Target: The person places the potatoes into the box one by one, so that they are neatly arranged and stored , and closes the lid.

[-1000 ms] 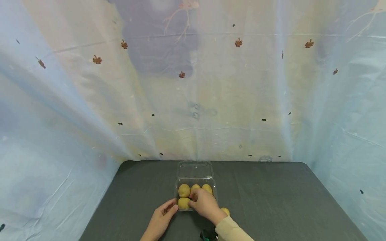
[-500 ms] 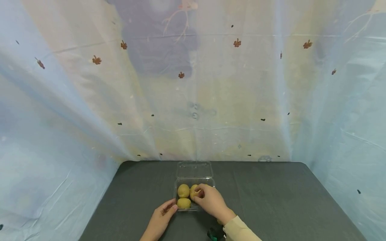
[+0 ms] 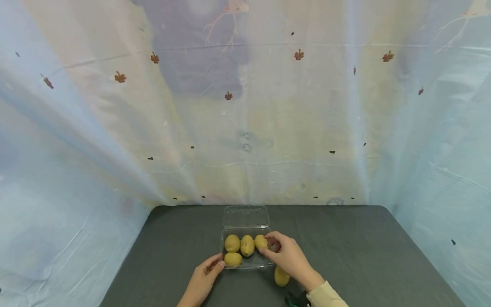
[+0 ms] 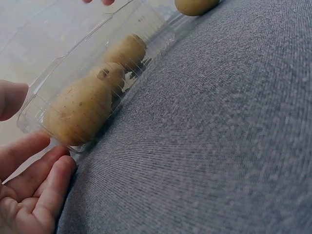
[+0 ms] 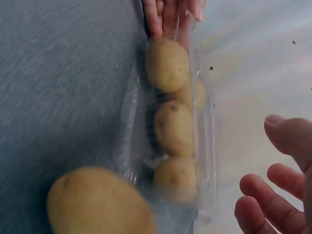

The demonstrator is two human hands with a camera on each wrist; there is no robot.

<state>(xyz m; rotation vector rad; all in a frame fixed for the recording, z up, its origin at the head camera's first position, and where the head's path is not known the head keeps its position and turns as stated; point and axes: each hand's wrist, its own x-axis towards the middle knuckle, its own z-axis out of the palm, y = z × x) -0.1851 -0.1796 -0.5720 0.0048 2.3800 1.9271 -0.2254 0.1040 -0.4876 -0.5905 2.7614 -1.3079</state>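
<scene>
A clear plastic container (image 3: pixel 253 266) stands on the dark table with its lid (image 3: pixel 246 216) raised at the back. Several potatoes lie in it: one front left (image 3: pixel 232 259), one back left (image 3: pixel 232 243), one back middle (image 3: pixel 247 246) and one back right (image 3: pixel 261 242). At the front left corner my left hand (image 3: pixel 204 275) holds the container's edge between thumb and fingers. My right hand (image 3: pixel 289 256) is over the right side, beside the back right potato; the right wrist view shows its thumb and fingers (image 5: pixel 268 200) apart with nothing between them.
Another potato (image 3: pixel 281 276) lies on the table (image 3: pixel 364 256) right of the container, below my right hand. A black object (image 3: pixel 297 299) with some green sits by the right sleeve. A patterned curtain (image 3: pixel 245 128) hangs behind the table.
My right hand has moved rightward from the front of the container, past the middle potato, to the right edge. The middle and right potatoes show more fully. My left hand stays put.
</scene>
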